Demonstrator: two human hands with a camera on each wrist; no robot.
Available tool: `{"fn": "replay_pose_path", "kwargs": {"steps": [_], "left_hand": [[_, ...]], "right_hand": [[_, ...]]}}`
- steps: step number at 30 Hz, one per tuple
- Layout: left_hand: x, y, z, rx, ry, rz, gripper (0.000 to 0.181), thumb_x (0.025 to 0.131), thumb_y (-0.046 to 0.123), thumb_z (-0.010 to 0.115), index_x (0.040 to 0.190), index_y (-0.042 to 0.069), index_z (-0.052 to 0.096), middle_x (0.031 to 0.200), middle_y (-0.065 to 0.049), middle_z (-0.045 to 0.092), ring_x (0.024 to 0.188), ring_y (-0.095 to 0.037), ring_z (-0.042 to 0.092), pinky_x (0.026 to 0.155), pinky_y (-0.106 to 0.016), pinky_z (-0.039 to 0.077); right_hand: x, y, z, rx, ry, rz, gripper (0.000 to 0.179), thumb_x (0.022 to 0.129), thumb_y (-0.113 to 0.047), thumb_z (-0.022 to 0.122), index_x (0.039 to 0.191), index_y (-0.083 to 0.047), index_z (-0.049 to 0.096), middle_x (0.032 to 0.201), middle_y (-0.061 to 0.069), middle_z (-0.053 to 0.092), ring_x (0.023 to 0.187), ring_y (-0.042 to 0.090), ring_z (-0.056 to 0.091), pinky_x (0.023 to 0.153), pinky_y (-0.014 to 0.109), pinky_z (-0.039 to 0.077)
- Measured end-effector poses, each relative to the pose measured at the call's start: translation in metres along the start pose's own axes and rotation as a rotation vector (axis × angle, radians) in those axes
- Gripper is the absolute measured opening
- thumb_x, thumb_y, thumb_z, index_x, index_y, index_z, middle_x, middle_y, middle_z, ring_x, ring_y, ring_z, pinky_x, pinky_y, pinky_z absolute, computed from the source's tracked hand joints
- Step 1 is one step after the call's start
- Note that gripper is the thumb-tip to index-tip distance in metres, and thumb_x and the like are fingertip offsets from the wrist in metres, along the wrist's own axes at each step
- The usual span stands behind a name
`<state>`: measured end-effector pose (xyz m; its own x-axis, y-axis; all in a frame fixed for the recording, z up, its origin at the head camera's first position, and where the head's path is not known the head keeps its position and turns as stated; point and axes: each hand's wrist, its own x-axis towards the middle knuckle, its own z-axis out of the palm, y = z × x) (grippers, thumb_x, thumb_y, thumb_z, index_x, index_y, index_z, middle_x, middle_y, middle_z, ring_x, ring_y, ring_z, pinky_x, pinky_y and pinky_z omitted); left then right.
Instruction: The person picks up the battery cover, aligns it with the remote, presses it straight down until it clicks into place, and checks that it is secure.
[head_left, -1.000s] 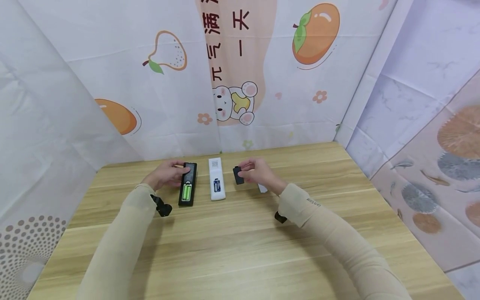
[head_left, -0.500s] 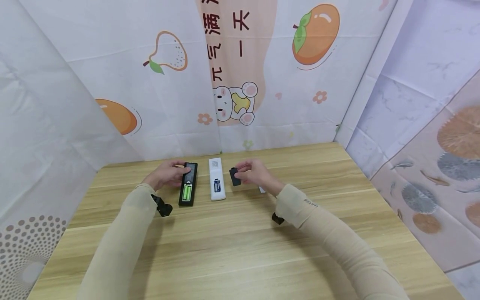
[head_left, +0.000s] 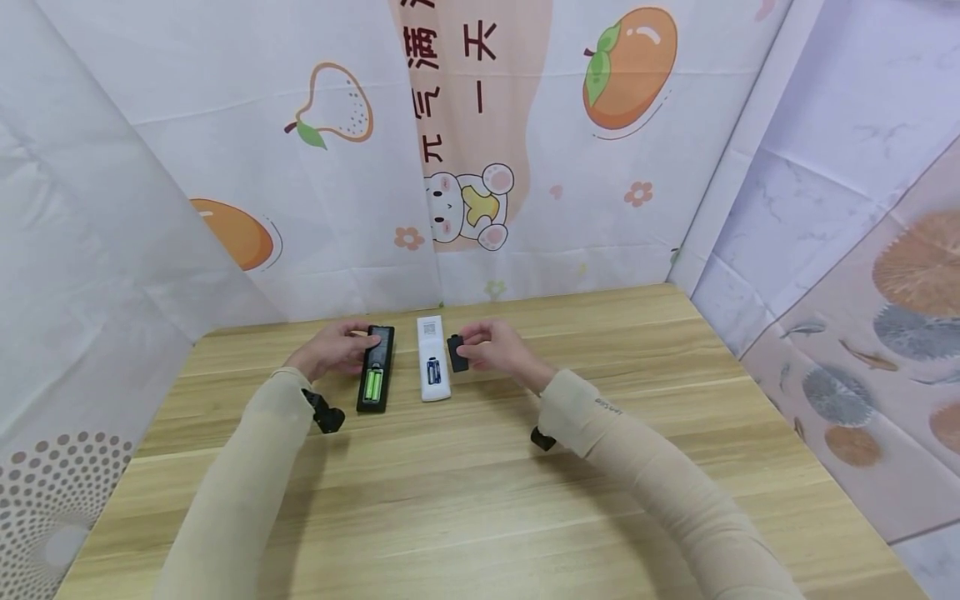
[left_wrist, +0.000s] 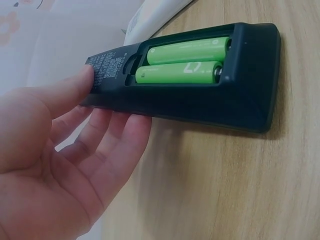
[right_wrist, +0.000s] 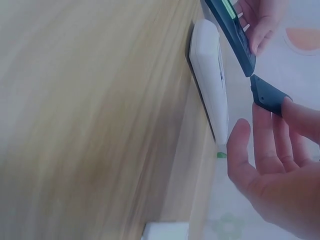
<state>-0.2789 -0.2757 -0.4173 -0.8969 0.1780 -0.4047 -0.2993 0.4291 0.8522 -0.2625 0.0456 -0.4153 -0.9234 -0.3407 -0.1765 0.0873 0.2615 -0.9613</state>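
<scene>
On the left of the table, my left hand (head_left: 333,347) grips a black remote control (left_wrist: 250,95) with its back facing up. The thumb lies on the label side and the fingers are underneath. Two green batteries (left_wrist: 180,62) sit side by side in its uncovered compartment. My right hand (head_left: 498,346) pinches a small black battery cover (right_wrist: 268,95) between thumb and fingers, raised over the table just right of a white remote control (head_left: 431,340). That white remote lies back up between the hands, with blue batteries (head_left: 433,372) in its uncovered compartment.
A white flat piece (right_wrist: 166,231) lies on the wooden table (head_left: 450,500), at the bottom of the right wrist view; in the head view the right hand hides it. A printed curtain (head_left: 337,208) hangs along the table's back edge.
My right hand has moved left with the black battery cover, from well right of the white remote to close beside it. The left hand and the black remote have stayed in place.
</scene>
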Motion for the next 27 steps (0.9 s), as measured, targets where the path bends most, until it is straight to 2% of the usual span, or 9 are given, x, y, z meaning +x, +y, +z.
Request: {"fn": "replay_pose_path", "kwargs": {"steps": [5, 10, 19, 23, 27], "left_hand": [[0.002, -0.003, 0.0, -0.015, -0.006, -0.006, 0.058, 0.105, 0.023, 0.059, 0.152, -0.001, 0.033, 0.133, -0.022, 0.049, 0.102, -0.022, 0.062, 0.091, -0.043, 0.057], [0.003, -0.004, -0.001, -0.031, -0.02, -0.012, 0.057, 0.107, 0.024, 0.056, 0.151, -0.002, 0.032, 0.135, -0.023, 0.048, 0.105, -0.024, 0.062, 0.091, -0.042, 0.057], [0.003, -0.003, -0.003, -0.041, -0.033, -0.019, 0.055, 0.107, 0.025, 0.056, 0.149, -0.001, 0.032, 0.137, -0.024, 0.049, 0.107, -0.024, 0.061, 0.09, -0.04, 0.057], [0.003, -0.003, -0.003, -0.04, -0.034, -0.013, 0.054, 0.107, 0.025, 0.055, 0.148, -0.001, 0.033, 0.135, -0.024, 0.051, 0.106, -0.024, 0.062, 0.09, -0.04, 0.057], [0.002, -0.004, -0.004, -0.035, -0.034, -0.006, 0.051, 0.107, 0.024, 0.054, 0.147, -0.002, 0.035, 0.136, -0.025, 0.051, 0.105, -0.025, 0.062, 0.089, -0.04, 0.058]], "right_hand": [[0.003, 0.0, 0.013, 0.043, -0.015, 0.003, 0.03, 0.092, -0.003, 0.074, 0.12, 0.001, 0.064, 0.105, 0.014, 0.07, 0.078, 0.019, 0.067, 0.086, 0.05, 0.058], [0.005, 0.0, 0.03, 0.063, -0.03, 0.006, 0.029, 0.092, -0.004, 0.075, 0.119, 0.0, 0.065, 0.105, 0.013, 0.07, 0.082, 0.021, 0.068, 0.088, 0.051, 0.058], [0.007, -0.009, 0.061, 0.034, -0.08, -0.062, 0.022, 0.093, -0.002, 0.074, 0.113, -0.001, 0.066, 0.1, 0.009, 0.07, 0.084, 0.016, 0.068, 0.071, 0.033, 0.061], [0.007, -0.014, 0.073, 0.07, -0.097, -0.049, 0.025, 0.092, -0.002, 0.074, 0.116, 0.002, 0.065, 0.102, 0.012, 0.07, 0.087, 0.021, 0.07, 0.078, 0.037, 0.061], [0.01, -0.014, 0.085, 0.095, -0.077, -0.049, 0.028, 0.091, 0.0, 0.075, 0.116, 0.005, 0.065, 0.099, 0.013, 0.07, 0.083, 0.022, 0.07, 0.08, 0.041, 0.061]]}}
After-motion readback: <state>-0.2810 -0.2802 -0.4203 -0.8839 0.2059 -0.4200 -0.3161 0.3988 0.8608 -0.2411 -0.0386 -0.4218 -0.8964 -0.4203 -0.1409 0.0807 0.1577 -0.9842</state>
